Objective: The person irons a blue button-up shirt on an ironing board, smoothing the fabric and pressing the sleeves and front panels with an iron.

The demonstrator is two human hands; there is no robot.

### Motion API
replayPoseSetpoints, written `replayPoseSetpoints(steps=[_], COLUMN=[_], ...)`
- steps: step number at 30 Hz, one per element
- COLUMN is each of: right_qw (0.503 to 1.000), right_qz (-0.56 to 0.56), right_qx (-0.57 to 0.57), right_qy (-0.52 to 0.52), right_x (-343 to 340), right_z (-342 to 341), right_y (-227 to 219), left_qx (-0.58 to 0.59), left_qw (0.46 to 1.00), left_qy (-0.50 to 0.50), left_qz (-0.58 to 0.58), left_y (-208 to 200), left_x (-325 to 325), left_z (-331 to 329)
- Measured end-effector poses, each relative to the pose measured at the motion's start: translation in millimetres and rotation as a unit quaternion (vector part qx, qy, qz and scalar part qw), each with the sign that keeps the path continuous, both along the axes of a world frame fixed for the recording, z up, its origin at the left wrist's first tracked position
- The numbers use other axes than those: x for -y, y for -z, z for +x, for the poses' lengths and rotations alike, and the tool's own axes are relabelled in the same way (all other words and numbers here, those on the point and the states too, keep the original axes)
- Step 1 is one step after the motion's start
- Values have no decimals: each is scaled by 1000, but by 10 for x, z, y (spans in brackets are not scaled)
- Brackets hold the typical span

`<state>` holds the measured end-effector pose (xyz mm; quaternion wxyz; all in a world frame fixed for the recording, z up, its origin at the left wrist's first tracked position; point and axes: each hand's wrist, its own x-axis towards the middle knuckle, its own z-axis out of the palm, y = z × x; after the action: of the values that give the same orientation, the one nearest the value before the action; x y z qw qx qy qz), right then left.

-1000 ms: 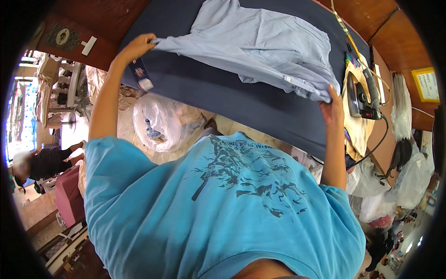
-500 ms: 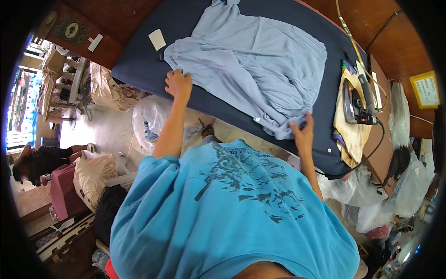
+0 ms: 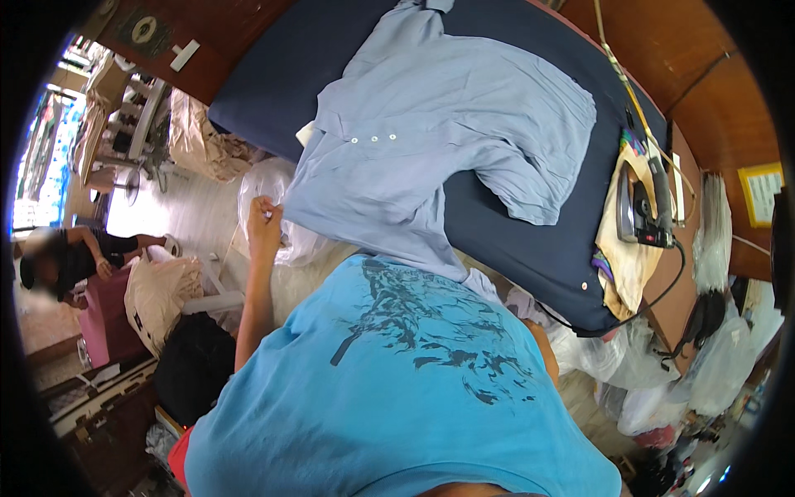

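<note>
A light blue shirt [image 3: 389,174] lies over the dark blue padded table [image 3: 513,248], with a short row of white buttons across its upper left part. Its near edge hangs past the table toward my body. My left hand [image 3: 265,222], out beyond the table's near edge, pinches a corner of the shirt and pulls it taut. Low on the right, beside my torso, only part of my right hand [image 3: 532,328] shows; its fingers are hidden. A fold of the shirt droops near it, but whether the hand grips it does not show.
An iron [image 3: 644,214] with a black cord rests on a scorched cloth pad [image 3: 617,257] at the table's right. A white card [image 3: 305,133] pokes out from under the shirt. Plastic bags [image 3: 596,352] crowd the floor at right. Another person [image 3: 79,257] is at far left.
The shirt's near part has been drawn toward me and left, opening out and exposing buttons. My left hand moved left and down off the table; my right dropped beside my body.
</note>
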<state>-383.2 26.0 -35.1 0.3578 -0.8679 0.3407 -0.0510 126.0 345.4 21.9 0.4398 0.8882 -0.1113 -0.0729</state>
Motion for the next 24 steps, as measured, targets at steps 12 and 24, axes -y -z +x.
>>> replayPoseSetpoints(steps=[12,24], right_qw=[934,926], right_qz=[-117,-206], right_qx=[197,159], right_qy=[-274,-275], right_x=[588,928], right_z=[5156,5963], right_y=[-1204,-759], left_qx=[28,93], left_qw=[968,957], left_qy=[71,272], left_qz=[240,41], left_y=[-201,-22], left_x=[1510,1553], left_z=[1033,1143])
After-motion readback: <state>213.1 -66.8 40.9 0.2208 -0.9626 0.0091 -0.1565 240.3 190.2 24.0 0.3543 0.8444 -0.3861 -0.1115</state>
